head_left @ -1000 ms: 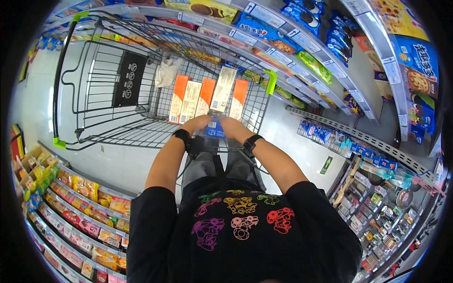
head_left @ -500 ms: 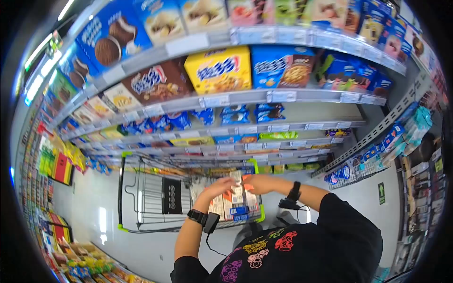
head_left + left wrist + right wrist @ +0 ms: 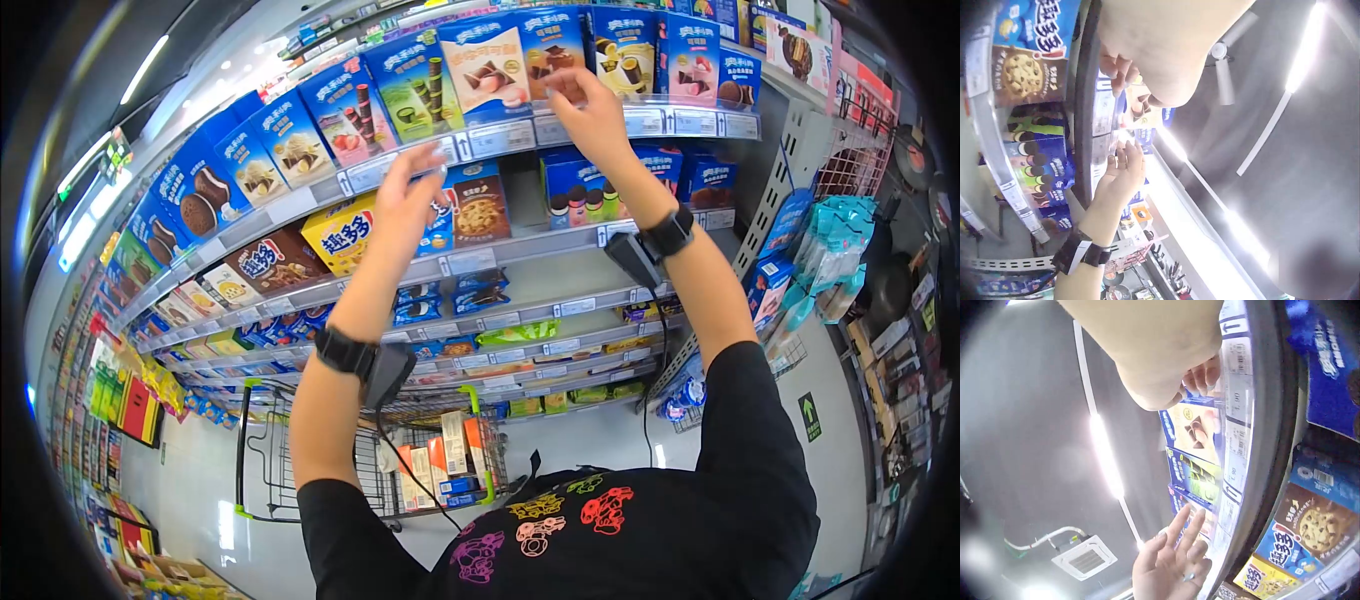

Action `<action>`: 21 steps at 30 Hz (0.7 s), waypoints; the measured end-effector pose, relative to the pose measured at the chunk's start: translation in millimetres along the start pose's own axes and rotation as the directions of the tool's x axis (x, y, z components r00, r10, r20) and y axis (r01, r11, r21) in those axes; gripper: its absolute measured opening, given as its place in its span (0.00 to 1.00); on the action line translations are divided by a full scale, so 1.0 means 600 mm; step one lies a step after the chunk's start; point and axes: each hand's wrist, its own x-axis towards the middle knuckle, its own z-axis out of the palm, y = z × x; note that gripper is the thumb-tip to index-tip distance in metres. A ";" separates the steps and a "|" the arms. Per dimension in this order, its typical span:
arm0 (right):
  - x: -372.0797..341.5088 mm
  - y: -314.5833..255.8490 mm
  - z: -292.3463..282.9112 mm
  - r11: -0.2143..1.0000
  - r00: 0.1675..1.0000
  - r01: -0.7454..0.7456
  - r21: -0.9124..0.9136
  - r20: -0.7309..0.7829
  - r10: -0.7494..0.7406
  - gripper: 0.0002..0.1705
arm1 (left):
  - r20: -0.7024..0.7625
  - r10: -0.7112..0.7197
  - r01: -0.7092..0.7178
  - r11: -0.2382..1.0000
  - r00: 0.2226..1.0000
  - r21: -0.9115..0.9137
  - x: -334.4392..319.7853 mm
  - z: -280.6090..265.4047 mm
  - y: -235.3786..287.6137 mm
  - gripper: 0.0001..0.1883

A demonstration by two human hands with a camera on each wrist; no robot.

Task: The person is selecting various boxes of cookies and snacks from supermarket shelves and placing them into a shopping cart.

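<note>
Both hands are raised in front of the upper shelf of biscuit boxes. My right hand (image 3: 592,118), fingers loosely bent, is at the shelf edge in front of a brown and blue biscuit box (image 3: 553,42). Beside that box stands a cream and blue box (image 3: 487,68) with chocolate and pink pieces pictured. My left hand (image 3: 408,200) is a little lower, its fingers spread and partly bent, below a green and blue box (image 3: 405,88). Nothing shows in its palm in the right wrist view. A blue and brown cookie box (image 3: 480,207) stands behind it, one shelf down.
A wire shopping cart (image 3: 262,450) stands below at the shelf foot, with orange and white boxes (image 3: 455,443) and blue packs (image 3: 460,486) inside. Price tags (image 3: 503,137) line the shelf edge. Hanging teal packages (image 3: 838,245) and a pink wire rack (image 3: 855,150) are at right.
Both hands have left the boxes in the cart and risen to the upper shelf. The blue pack between them earlier now lies in the cart. The head view has tilted up toward the shelves.
</note>
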 end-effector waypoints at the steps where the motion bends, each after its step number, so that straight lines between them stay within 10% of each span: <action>1: 0.016 0.001 -0.003 0.999 0.999 0.038 -0.039 -0.014 -0.039 0.14 | -0.051 0.026 -0.025 0.999 0.998 0.027 0.017 0.019 0.012 0.24; 21: 0.120 0.036 0.011 0.935 0.940 0.027 -0.355 0.327 0.098 0.26 | -0.306 0.060 -0.027 0.993 0.950 0.112 0.125 0.081 -0.023 0.29</action>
